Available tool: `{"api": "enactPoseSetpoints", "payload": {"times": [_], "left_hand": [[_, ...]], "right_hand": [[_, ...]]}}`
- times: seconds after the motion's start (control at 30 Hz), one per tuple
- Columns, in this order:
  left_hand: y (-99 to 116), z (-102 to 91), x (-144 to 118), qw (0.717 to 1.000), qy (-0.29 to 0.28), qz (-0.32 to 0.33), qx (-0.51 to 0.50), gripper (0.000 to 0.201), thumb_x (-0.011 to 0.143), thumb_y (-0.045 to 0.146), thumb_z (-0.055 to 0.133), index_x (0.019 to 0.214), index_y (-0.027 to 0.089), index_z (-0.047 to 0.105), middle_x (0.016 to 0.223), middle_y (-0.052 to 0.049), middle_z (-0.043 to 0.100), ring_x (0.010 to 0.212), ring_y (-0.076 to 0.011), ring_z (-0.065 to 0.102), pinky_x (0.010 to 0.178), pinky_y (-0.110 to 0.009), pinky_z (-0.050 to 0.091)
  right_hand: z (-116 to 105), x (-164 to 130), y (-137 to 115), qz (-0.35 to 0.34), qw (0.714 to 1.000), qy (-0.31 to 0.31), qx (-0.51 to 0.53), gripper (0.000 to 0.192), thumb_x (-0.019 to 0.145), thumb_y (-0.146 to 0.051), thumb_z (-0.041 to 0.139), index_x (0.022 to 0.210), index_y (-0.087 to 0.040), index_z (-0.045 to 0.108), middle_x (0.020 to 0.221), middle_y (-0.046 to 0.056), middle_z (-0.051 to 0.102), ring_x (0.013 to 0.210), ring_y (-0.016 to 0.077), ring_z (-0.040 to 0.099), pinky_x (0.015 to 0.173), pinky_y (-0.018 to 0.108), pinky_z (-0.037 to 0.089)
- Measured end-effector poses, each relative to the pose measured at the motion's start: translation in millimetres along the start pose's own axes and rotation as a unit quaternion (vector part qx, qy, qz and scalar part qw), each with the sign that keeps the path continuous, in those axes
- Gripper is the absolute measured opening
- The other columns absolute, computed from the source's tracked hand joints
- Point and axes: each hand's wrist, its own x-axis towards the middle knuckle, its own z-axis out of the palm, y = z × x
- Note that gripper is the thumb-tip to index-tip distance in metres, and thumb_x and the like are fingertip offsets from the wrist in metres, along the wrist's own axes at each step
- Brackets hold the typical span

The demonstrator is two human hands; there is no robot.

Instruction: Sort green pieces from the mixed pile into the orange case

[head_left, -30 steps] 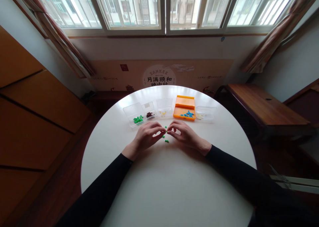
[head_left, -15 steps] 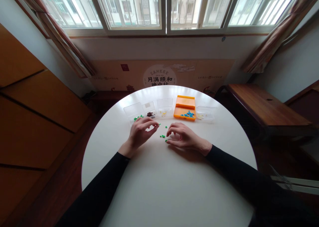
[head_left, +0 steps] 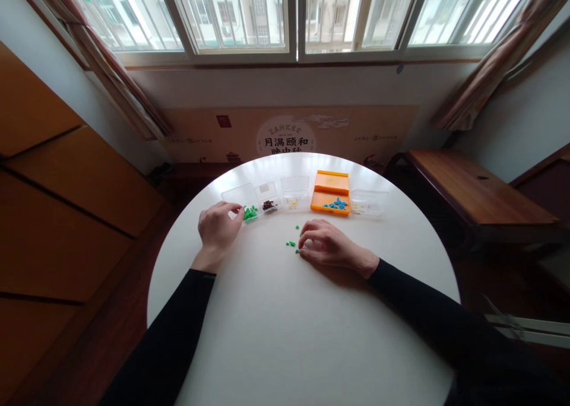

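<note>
White table (head_left: 312,335). Green heap (head_left: 252,213) just right of left hand (head_left: 219,228), nearer one; right hand (head_left: 328,243) well right of heap. Both grips: can't tell.

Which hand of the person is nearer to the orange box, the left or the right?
The right hand. It is on the near side of the orange box, apart from it; the left hand is farther away, to the box's left, at the green pile.

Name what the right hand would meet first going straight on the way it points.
Probably the nearest loose green piece, just left of the right hand; whether they already touch is unclear.
</note>
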Motion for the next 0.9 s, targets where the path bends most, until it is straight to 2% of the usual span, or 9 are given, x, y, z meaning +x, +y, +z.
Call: {"api": "enactPoseSetpoints", "payload": {"times": [0.1, 0.3, 0.47, 0.53, 0.63, 0.8, 0.9], "left_hand": [[0.2, 0.5, 0.2, 1.0, -0.026, -0.011, 0.006, 0.015, 0.095, 0.034, 0.073, 0.089, 0.026, 0.084, 0.101, -0.003, 0.083, 0.083, -0.0256, 0.072, 0.097, -0.046, 0.048], [-1.7, 2.9, -0.6, 0.999, -0.038, -0.01, 0.016, 0.015, 0.095, 0.033, 0.072, 0.088, 0.026, 0.084, 0.101, -0.003, 0.084, 0.09, -0.0279, 0.074, 0.098, -0.047, 0.047], [3.2, -0.1, -1.7, 1.0, -0.005, 0.024, 0.002, 0.017, 0.099, 0.033, 0.07, 0.09, 0.024, 0.082, 0.098, -0.003, 0.084, 0.081, -0.0244, 0.072, 0.093, -0.045, 0.048], [10.7, -2.2, -3.8, 0.998, 0.017, 0.063, -0.018, 0.02, 0.101, 0.033, 0.068, 0.09, 0.023, 0.081, 0.094, -0.003, 0.083, 0.078, -0.0225, 0.071, 0.091, -0.044, 0.048], [28.0, -4.4, -10.2, 0.984, 0.024, 0.161, -0.075, 0.022, 0.106, 0.033, 0.066, 0.093, 0.023, 0.081, 0.094, -0.003, 0.081, 0.083, -0.0217, 0.073, 0.09, -0.042, 0.05], [61.6, -1.9, -26.5, 0.932, 0.003, 0.326, -0.159, 0.012, 0.104, 0.036, 0.075, 0.101, 0.026, 0.081, 0.096, -0.002, 0.082, 0.085, -0.0194, 0.076, 0.086, -0.038, 0.053], [74.4, 2.6, -33.9, 0.906, 0.012, 0.385, -0.176, 0.014, 0.1, 0.038, 0.083, 0.108, 0.028, 0.081, 0.097, -0.001, 0.082, 0.086, -0.019, 0.076, 0.084, -0.038, 0.053]], "right_hand": [[0.1, 0.5, 1.5, -0.008, 1.0, 0.004, -0.003, 0.002, 0.098, -0.024, 0.082, 0.099, -0.026, 0.081, 0.106, 0.006, 0.074, 0.096, 0.0219, 0.071, 0.091, 0.039, 0.056], [1.2, 1.1, 3.3, -0.013, 1.0, 0.009, -0.022, 0.003, 0.099, -0.022, 0.079, 0.098, -0.025, 0.081, 0.104, 0.006, 0.075, 0.094, 0.0224, 0.071, 0.091, 0.04, 0.056], [3.2, 0.7, 5.4, -0.009, 0.999, 0.012, -0.037, 0.004, 0.102, -0.023, 0.076, 0.1, -0.024, 0.079, 0.106, 0.007, 0.076, 0.095, 0.023, 0.071, 0.093, 0.041, 0.056], [4.2, 1.0, 6.1, -0.006, 0.999, 0.019, -0.043, 0.004, 0.103, -0.024, 0.076, 0.1, -0.024, 0.078, 0.107, 0.007, 0.076, 0.094, 0.0227, 0.07, 0.092, 0.04, 0.057], [3.9, 2.9, 4.9, 0.004, 0.999, 0.04, -0.03, 0.005, 0.104, -0.022, 0.074, 0.1, -0.023, 0.077, 0.105, 0.007, 0.075, 0.091, 0.0213, 0.069, 0.087, 0.037, 0.057], [-0.8, 8.4, -1.6, 0.036, 0.994, 0.09, 0.044, 0.013, 0.111, -0.031, 0.068, 0.103, -0.023, 0.075, 0.1, 0.006, 0.071, 0.087, 0.0196, 0.067, 0.079, 0.034, 0.056], [-2.3, 10.3, -4.3, 0.055, 0.99, 0.107, 0.073, 0.018, 0.114, -0.036, 0.065, 0.104, -0.023, 0.073, 0.1, 0.006, 0.071, 0.09, 0.0206, 0.067, 0.082, 0.035, 0.057]]}}
